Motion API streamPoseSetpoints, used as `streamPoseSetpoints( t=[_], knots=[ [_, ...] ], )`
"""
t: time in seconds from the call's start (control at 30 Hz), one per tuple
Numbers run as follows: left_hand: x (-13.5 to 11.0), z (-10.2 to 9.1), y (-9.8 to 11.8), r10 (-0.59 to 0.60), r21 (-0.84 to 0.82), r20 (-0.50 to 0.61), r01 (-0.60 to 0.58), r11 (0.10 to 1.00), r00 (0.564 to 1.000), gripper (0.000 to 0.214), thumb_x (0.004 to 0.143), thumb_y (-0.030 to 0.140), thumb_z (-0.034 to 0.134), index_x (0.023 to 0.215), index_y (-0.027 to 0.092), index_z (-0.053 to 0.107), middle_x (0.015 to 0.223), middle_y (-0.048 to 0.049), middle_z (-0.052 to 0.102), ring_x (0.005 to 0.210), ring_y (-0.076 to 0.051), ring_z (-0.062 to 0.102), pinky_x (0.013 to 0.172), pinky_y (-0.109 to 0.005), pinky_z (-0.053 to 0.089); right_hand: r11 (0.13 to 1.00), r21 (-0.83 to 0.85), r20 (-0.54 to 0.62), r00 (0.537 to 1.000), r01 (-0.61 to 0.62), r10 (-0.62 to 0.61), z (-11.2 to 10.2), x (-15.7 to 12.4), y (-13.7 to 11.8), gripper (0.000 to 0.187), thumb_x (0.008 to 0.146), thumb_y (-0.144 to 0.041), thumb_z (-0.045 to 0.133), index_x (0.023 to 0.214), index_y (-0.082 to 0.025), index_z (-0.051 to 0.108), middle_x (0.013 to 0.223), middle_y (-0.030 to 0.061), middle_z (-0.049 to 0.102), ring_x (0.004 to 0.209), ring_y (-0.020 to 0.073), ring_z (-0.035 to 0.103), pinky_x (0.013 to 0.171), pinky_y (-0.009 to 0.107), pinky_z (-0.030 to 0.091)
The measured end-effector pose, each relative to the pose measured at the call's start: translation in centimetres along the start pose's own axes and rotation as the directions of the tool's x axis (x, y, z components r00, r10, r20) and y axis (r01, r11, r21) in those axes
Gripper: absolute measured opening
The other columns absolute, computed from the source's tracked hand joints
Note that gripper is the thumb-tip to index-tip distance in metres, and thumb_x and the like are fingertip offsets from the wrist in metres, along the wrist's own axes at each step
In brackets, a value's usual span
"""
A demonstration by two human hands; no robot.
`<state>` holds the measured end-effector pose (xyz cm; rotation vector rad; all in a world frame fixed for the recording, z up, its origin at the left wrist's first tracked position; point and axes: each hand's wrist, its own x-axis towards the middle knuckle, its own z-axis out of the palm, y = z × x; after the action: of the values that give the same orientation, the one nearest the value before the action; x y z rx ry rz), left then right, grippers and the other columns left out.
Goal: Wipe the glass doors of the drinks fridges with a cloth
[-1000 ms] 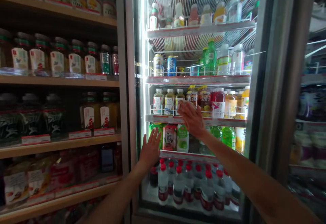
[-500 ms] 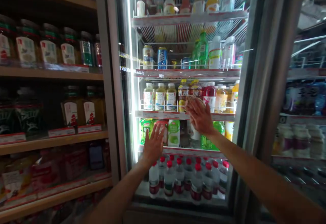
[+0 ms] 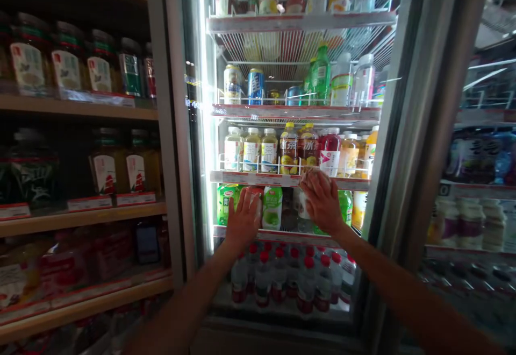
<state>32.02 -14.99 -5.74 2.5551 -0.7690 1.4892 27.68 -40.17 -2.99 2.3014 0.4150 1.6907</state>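
Note:
The glass door [image 3: 278, 89] of a lit drinks fridge stands in front of me. My left hand [image 3: 243, 220] lies flat on the glass with its fingers spread, over a row of green drink packs [image 3: 272, 208]. To the right of it, my right hand [image 3: 325, 204] is closed over a crumpled pale cloth [image 3: 311, 177] and presses it against the pane. Behind that cloth runs a shelf edge [image 3: 258, 178] carrying bottled teas [image 3: 289, 148]. The cloth's lower part is hidden under the fingers.
Wooden shelves [image 3: 80, 110] with bottled drinks [image 3: 68, 62] line the left side. A metal door frame [image 3: 435, 129] rises on the right, beside another fridge with several bottles [image 3: 470, 220]. Red-capped water bottles [image 3: 306, 285] stand at the fridge bottom.
My right hand has moved the cloth down and slightly right across the glass. The left hand stays flat at nearly the same spot. The view has shifted a little.

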Motion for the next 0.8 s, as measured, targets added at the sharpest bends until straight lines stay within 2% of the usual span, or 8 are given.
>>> streamPoseSetpoints(
  t=[0.1, 0.17, 0.23, 0.3, 0.4, 0.5, 0.63, 0.8],
  knots=[
    [-0.2, 0.1, 0.1, -0.005, 0.006, 0.014, 0.005, 1.0, 1.0, 0.056, 0.085, 0.029, 0.046, 0.138, 0.017, 0.034, 0.149, -0.0138, 0.027, 0.139, -0.028, 0.018, 0.11, -0.056, 0.018, 0.982, 0.069, 0.111, 0.977, 0.174, -0.181, 0.3, -5.4, -1.9, 0.057, 0.084, -0.019, 0.042, 0.139, -0.031, 0.036, 0.142, 0.0007, 0.042, 0.136, 0.0223, 0.028, 0.113, 0.05, 0.018],
    [-0.3, 0.1, 0.1, -0.001, 0.007, 0.045, 0.001, 1.0, 0.999, 0.058, 0.085, 0.029, 0.044, 0.14, 0.017, 0.03, 0.15, -0.0131, 0.024, 0.14, -0.027, 0.016, 0.11, -0.056, 0.017, 0.969, 0.079, 0.105, 0.965, 0.234, -0.242, 0.2, -6.9, -1.6, 0.058, 0.082, -0.016, 0.042, 0.136, -0.037, 0.04, 0.137, -0.0018, 0.048, 0.133, 0.0213, 0.035, 0.113, 0.047, 0.021],
    [-0.4, -0.1, 0.1, -0.002, 0.005, 0.076, 0.002, 1.0, 0.997, 0.061, 0.085, 0.028, 0.045, 0.142, 0.016, 0.025, 0.151, -0.0133, 0.022, 0.141, -0.027, 0.013, 0.111, -0.057, 0.015, 0.981, 0.065, 0.048, 0.982, 0.18, -0.184, 0.0, -5.5, 0.5, 0.056, 0.082, -0.018, 0.045, 0.133, -0.039, 0.043, 0.138, -0.0002, 0.047, 0.131, 0.0234, 0.037, 0.112, 0.048, 0.019],
    [-0.4, -0.1, 0.2, -0.01, 0.001, 0.098, 0.01, 1.0, 0.995, 0.064, 0.084, 0.027, 0.046, 0.143, 0.016, 0.023, 0.151, -0.0136, 0.02, 0.141, -0.027, 0.01, 0.111, -0.056, 0.013, 1.0, 0.023, -0.054, 0.998, -0.02, 0.021, 0.0, -2.6, 3.2, 0.052, 0.083, -0.026, 0.047, 0.135, -0.033, 0.043, 0.143, 0.0052, 0.04, 0.133, 0.0291, 0.034, 0.109, 0.057, 0.016],
    [-0.4, -0.2, 0.4, -0.031, -0.004, 0.121, 0.032, 0.999, 0.992, 0.064, 0.084, 0.027, 0.046, 0.143, 0.016, 0.022, 0.152, -0.0129, 0.018, 0.141, -0.026, 0.009, 0.112, -0.056, 0.012, 0.965, 0.005, -0.159, 0.953, -0.261, 0.258, 0.3, -0.9, 5.2, 0.051, 0.086, -0.032, 0.043, 0.136, -0.025, 0.043, 0.149, 0.0107, 0.028, 0.135, 0.0346, 0.028, 0.106, 0.063, 0.016],
    [-0.5, -0.1, 0.6, -0.053, -0.023, 0.13, 0.057, 0.998, 0.99, 0.064, 0.084, 0.027, 0.046, 0.143, 0.016, 0.023, 0.152, -0.0129, 0.018, 0.141, -0.027, 0.01, 0.111, -0.057, 0.013, 0.955, 0.006, -0.095, 0.951, -0.295, 0.294, 0.2, -5.7, 3.2, 0.057, 0.085, -0.03, 0.044, 0.141, -0.027, 0.034, 0.151, 0.0099, 0.021, 0.136, 0.0368, 0.025, 0.105, 0.063, 0.019],
    [-0.7, 0.2, 0.9, -0.075, -0.076, 0.106, 0.084, 0.994, 0.992, 0.06, 0.085, 0.028, 0.044, 0.142, 0.016, 0.028, 0.151, -0.014, 0.019, 0.141, -0.028, 0.011, 0.111, -0.057, 0.012, 0.98, -0.008, 0.025, 0.98, -0.198, 0.198, -0.7, -11.9, 0.5, 0.064, 0.083, -0.025, 0.049, 0.142, -0.036, 0.027, 0.15, 0.0048, 0.027, 0.134, 0.0336, 0.03, 0.105, 0.059, 0.027],
    [-0.6, 0.9, 0.8, -0.092, -0.134, 0.056, 0.098, 0.986, 0.994, 0.062, 0.084, 0.029, 0.045, 0.142, 0.019, 0.027, 0.152, -0.0123, 0.019, 0.141, -0.028, 0.012, 0.111, -0.057, 0.009, 0.934, -0.095, -0.079, 0.938, -0.344, 0.338, -1.1, -5.6, 6.2, 0.054, 0.087, -0.028, 0.041, 0.141, -0.026, 0.033, 0.151, 0.0087, 0.021, 0.138, 0.0314, 0.022, 0.107, 0.059, 0.022]
  ],
)
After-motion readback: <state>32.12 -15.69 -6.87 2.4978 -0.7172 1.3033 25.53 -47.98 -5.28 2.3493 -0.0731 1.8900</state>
